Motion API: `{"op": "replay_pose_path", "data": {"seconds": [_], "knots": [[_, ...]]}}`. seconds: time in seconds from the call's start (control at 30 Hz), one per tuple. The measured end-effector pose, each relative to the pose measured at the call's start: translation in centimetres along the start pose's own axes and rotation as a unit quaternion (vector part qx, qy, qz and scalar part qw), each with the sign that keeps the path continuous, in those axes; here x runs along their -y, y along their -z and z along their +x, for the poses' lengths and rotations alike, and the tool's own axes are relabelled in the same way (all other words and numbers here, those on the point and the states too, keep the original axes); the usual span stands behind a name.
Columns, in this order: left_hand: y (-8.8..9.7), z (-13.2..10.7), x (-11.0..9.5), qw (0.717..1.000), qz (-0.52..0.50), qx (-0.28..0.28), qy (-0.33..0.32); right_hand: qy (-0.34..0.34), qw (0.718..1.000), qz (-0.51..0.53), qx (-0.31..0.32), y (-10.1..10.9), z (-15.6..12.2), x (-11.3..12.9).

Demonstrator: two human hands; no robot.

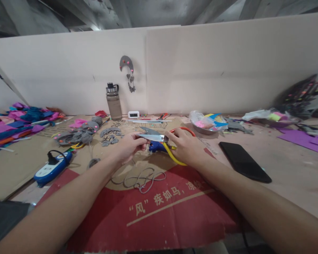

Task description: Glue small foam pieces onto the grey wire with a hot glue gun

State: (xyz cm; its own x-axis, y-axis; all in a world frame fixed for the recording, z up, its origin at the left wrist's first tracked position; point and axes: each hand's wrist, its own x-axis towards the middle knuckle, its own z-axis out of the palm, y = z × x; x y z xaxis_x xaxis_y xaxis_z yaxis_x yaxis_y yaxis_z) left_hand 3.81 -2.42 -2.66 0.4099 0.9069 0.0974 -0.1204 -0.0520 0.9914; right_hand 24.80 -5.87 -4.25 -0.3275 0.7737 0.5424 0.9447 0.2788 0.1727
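Observation:
My right hand [184, 144] is closed on a pair of scissors [160, 138] with one red and one yellow handle. The blades are apart and point left, toward my left hand [131, 146]. My left hand is closed in a pinch beside the blade tips; what sits between its fingertips is too small to make out. Below the hands, a loose tangle of grey cord [140, 180] lies on red and brown cardboard [172, 218]. A blue tool [157, 146], perhaps a glue gun, lies partly hidden behind the scissors and right hand.
Grey felt cutouts [110, 135] lie beyond my left hand, near a water bottle [113, 102]. A blue-white power strip [53, 168] is left, a black phone [243, 161] right. Behind it stands a bowl [205, 129] of scraps. A grey moon ornament [126, 63] hangs on the white partition.

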Motion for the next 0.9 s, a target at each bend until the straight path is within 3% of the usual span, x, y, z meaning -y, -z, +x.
{"op": "replay_pose_path", "data": {"seconds": [0.63,0.9], "knots": [[0.01,-0.43,-0.58,1.000,-0.019,0.001,0.024,-0.007,0.999,-0.011,-0.033,-0.15,-0.01,-0.08],[-0.29,-0.44,-0.96,0.999,-0.019,-0.003,0.030,0.004,1.000,0.001,-0.015,-0.06,-0.05,-0.16]]}}
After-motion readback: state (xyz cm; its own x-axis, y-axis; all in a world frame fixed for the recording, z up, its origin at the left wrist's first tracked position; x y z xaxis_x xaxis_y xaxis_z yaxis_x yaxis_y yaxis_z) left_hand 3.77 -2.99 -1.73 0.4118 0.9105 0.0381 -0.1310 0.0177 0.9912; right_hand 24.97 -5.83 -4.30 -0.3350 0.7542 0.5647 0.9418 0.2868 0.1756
